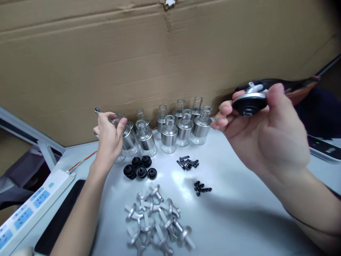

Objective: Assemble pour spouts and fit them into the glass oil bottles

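Note:
My right hand [266,131] is raised at the right, its fingers and thumb closed around a metal spout piece [252,96] with a black stopper on its underside. At the left, my left hand [109,137] is wrapped round the neck of a glass bottle [119,158] at the end of a group. Glass bottles with steel bands, such as one [169,137] in the middle, stand along the cardboard. Several black stoppers [141,171] lie near my left forearm. Silver spout pieces [147,225] are heaped towards the front. Small black strips [188,163] and small black caps [202,188] lie in two piles.
A cardboard wall [160,64] rises behind the grey table [226,227]. At the left are a white power strip [34,206] and a flat black object [61,217]. A dark device [325,147] and dark fabric [318,117] are at the right.

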A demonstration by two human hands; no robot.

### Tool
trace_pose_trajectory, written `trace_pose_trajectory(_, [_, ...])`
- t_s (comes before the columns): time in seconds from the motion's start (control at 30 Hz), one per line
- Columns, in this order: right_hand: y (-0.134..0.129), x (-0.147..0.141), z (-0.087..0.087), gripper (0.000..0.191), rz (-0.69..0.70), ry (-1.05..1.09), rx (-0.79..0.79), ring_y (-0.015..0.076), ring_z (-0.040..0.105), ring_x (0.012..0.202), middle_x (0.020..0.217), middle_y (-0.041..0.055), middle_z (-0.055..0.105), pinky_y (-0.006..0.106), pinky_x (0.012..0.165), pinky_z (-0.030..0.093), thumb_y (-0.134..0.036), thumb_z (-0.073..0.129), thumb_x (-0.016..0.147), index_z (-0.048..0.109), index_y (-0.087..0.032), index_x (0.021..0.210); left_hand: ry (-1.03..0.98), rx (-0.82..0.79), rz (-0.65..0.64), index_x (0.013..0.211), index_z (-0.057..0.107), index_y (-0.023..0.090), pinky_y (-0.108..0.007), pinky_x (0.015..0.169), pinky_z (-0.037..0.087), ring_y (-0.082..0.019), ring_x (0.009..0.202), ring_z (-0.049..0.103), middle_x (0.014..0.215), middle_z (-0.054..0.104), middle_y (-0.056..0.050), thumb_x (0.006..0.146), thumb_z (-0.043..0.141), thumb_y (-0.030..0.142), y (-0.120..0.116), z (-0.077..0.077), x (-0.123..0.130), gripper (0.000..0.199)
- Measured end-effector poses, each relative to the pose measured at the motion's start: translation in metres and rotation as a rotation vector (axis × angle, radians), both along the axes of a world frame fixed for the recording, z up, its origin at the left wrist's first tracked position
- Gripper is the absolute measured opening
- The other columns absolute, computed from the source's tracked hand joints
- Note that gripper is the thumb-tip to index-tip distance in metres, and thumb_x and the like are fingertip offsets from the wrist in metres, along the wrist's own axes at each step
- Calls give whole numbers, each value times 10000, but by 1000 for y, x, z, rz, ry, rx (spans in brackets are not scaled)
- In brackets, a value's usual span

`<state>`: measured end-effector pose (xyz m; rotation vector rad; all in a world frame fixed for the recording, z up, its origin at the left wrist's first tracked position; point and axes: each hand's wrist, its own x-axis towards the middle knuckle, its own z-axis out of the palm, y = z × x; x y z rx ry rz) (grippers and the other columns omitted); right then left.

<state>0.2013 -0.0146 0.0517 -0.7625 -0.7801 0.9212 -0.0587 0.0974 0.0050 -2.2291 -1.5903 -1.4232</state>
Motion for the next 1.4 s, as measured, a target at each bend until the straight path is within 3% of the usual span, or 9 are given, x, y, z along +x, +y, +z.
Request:
trace_pose_trajectory(0.1, [1, -1, 0, 540, -11, 1, -26, 125, 550, 578, 674, 20, 554, 321, 615, 448, -341, 211, 1028, 612, -219, 686, 242, -57, 148, 1099, 451, 152, -517, 899, 359, -359, 1081, 499, 1125, 529, -182, 963, 343, 441, -3, -6, 7, 337])
trace_pose_trajectory(0.27, [2, 0, -3, 506, 12, -6, -19, 121, 552, 572, 676, 11, 574, 320, 632, 448, -330, 243, 1016, 616, -226, 690, 453, -82, 185, 1169, 487, 77, -528, 872, 349, -414, 1101, 468, 1190, 518, -242, 983, 286, 447, -9, -6, 13, 460])
trace_pose_trajectory(0.4, [1, 1, -5, 408, 54, -103, 15, 119, 603, 565, 699, 2, 645, 322, 656, 463, -334, 317, 983, 619, -239, 725, 566, -116, 229, 1116, 570, 101, -545, 840, 344, -427, 1080, 468, 1151, 560, -234, 969, 374, 421, -11, -1, 14, 403])
trace_pose_trajectory(0.77, [-4, -3, -7, 148, 169, -251, 12, 150, 663, 598, 748, 20, 718, 313, 632, 456, -277, 535, 837, 439, -224, 737, 517, -138, 178, 1011, 635, 188, -618, 847, 322, -424, 1089, 502, 1074, 636, -187, 934, 482, 353, -12, 13, 2, 238])
trace_pose_trajectory(0.87, [-5, -9, -16, 155, 235, -312, -33, 154, 676, 703, 820, 22, 719, 297, 641, 465, -258, 549, 857, 436, -225, 756, 498, -142, 170, 1054, 618, 215, -617, 848, 321, -435, 1102, 489, 1091, 618, -188, 925, 491, 364, -18, 16, 2, 235])
trace_pose_trajectory(1.0, [-11, -12, -42, 189, 313, -429, -93, 159, 648, 831, 897, 8, 695, 288, 695, 499, -344, 675, 822, 520, -237, 843, 401, -54, 196, 1264, 487, 187, -569, 851, 340, -433, 1104, 475, 1182, 544, -203, 900, 535, 405, -44, 9, 10, 428])
trace_pose_trajectory(1.1, [-18, -11, -65, 245, 327, -443, -210, 155, 626, 763, 883, 9, 692, 282, 663, 499, -388, 753, 748, 592, -233, 848, 280, 36, 12, 1255, 439, 206, -472, 828, 369, -329, 993, 533, 1069, 575, -123, 912, 522, 366, -83, -6, 22, 388])
trace_pose_trajectory(1.23, [-26, -13, -84, 299, 312, -369, -319, 168, 652, 742, 794, 5, 700, 294, 699, 522, -429, 789, 689, 616, -224, 822, 302, -79, -362, 1214, 378, 205, -406, 816, 402, -265, 991, 540, 1077, 575, -104, 921, 515, 309, -134, -33, 40, 340])
trace_pose_trajectory(1.4, [-32, -22, -93, 314, 448, -347, -344, 207, 699, 817, 773, 23, 733, 345, 797, 529, -519, 668, 800, 545, -230, 820, 323, -146, -498, 1191, 398, 159, -386, 803, 456, -248, 967, 547, 1066, 588, -128, 951, 494, 328, -147, -46, 55, 309])
